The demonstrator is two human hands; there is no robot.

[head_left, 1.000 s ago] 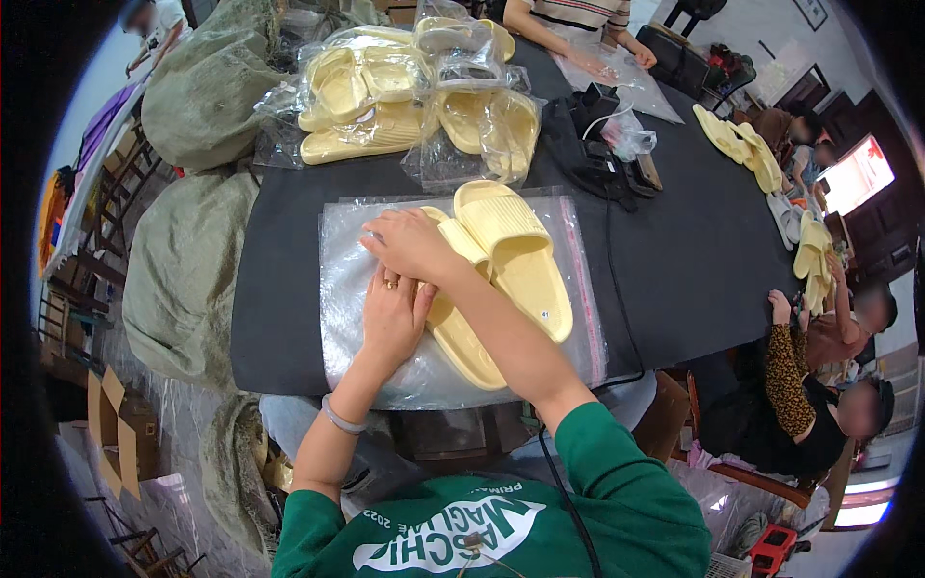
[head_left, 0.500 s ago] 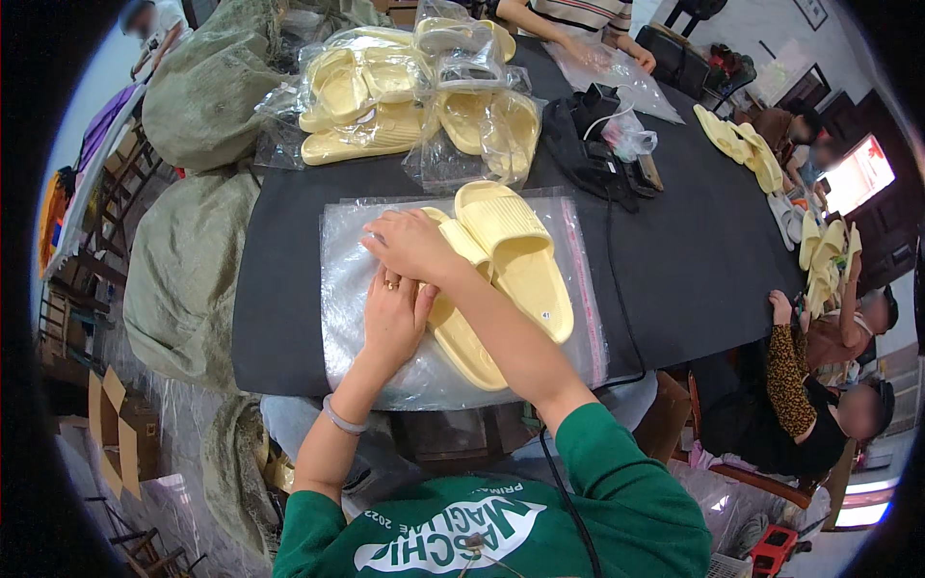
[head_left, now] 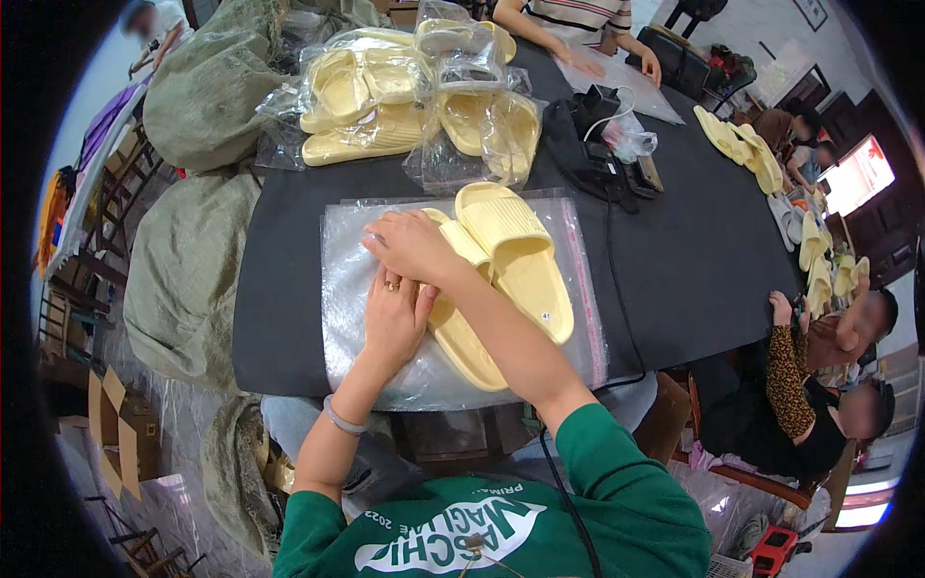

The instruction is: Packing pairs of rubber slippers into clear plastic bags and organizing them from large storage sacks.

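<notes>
A pair of pale yellow slippers lies in front of me, the right slipper (head_left: pixel 525 255) slightly farther off than the left slipper (head_left: pixel 464 337). Under them is a stack of clear plastic bags (head_left: pixel 352 289) with a pink strip along its right side. My right hand (head_left: pixel 412 246) reaches across the left slipper, its fingers laid over those of my left hand. A ring shows on my left hand (head_left: pixel 393 313), which rests on the bags beside the left slipper, its thumb apart and fingertips hidden. Neither hand visibly grips anything.
Bagged yellow slippers (head_left: pixel 371 87) are piled at the table's far left. A black pouch (head_left: pixel 578 144) with a cable stands right of them. Across the black table (head_left: pixel 694 260), another person's hands rest on a plastic sheet (head_left: pixel 626 91). Green-netted sacks (head_left: pixel 188 279) stand left.
My hands and the slippers in front of me stay in place. Across the table, the other person's hands have shifted on the plastic sheet. Slippers at the far right have been moved.
</notes>
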